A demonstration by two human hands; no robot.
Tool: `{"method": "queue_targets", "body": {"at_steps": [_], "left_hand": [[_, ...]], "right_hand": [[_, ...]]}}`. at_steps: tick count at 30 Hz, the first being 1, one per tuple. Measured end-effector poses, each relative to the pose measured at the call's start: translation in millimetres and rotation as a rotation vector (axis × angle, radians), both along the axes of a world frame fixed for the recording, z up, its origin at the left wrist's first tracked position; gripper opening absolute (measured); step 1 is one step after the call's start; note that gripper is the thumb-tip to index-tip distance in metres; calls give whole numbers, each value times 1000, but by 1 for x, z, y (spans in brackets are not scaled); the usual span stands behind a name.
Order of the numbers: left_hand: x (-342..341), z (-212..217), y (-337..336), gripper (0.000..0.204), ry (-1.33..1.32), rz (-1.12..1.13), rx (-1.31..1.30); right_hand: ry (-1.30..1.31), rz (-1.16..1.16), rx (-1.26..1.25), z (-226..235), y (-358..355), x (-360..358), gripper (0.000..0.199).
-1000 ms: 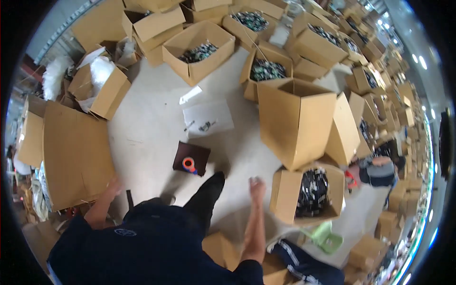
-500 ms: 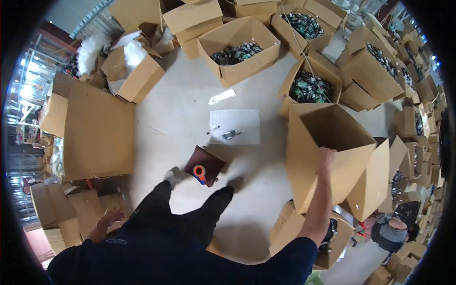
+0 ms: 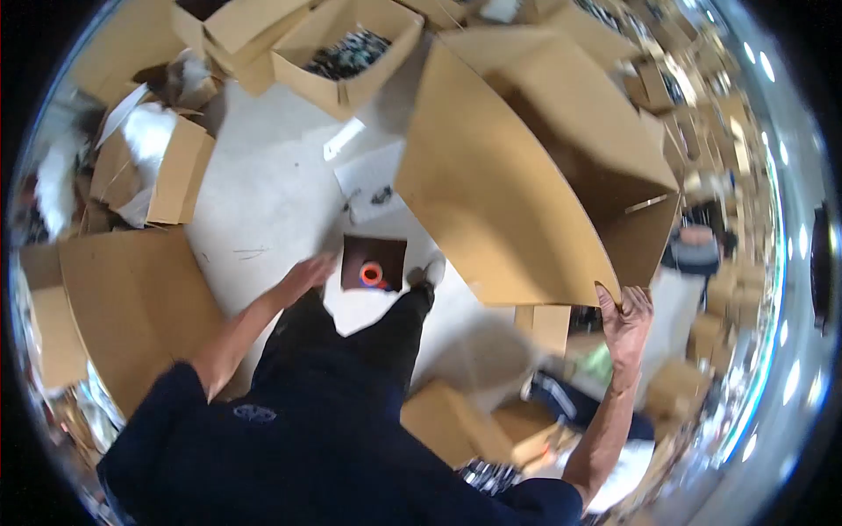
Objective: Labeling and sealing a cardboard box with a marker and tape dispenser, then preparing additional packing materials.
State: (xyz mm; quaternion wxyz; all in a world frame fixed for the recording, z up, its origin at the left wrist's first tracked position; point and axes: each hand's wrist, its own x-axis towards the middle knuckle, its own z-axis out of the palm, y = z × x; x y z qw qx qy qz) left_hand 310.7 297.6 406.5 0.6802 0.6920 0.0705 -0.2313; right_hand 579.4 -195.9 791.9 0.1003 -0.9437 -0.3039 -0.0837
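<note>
A large open cardboard box (image 3: pixel 491 175) stands raised at my right, its dark inside facing up and to the right. My right hand (image 3: pixel 626 323) grips the near corner of its rim, thumb on one side and fingers on the other. My left hand (image 3: pixel 311 273) is held out over my left leg, fingers stretched forward and a little blurred, holding nothing. Just beyond its fingertips is a dark brown square stool (image 3: pixel 355 254). On the stool sits an orange tape roll (image 3: pixel 371 273) with a blue part, probably a tape dispenser.
A white sheet (image 3: pixel 358 175) with small dark items lies on the floor, partly hidden by the box. Open boxes surround me, one holding dark parts (image 3: pixel 346 57), another with clear plastic (image 3: pixel 149 140). A large brown box (image 3: pixel 140 298) stands left. Another person (image 3: pixel 693 250) is at far right.
The large box has been lifted and swung left and tilted, my right hand now on its near corner. My left hand has moved forward and right from the left side. The view has turned.
</note>
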Motion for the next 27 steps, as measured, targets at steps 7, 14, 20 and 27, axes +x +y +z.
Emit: {"method": "queue_targets", "body": {"at_steps": [7, 14, 20, 27], "left_hand": [[15, 41, -76, 63, 88, -57, -647], [-116, 141, -89, 73, 323, -173, -245], [-203, 64, -65, 54, 142, -465, 127], [-285, 95, 127, 35, 563, 114, 154]], "right_hand": [[78, -386, 146, 83, 73, -345, 46], [87, -567, 283, 66, 162, -565, 34], [-636, -492, -399, -37, 230, -698, 44], [-371, -335, 80, -118, 314, -737, 38]]}}
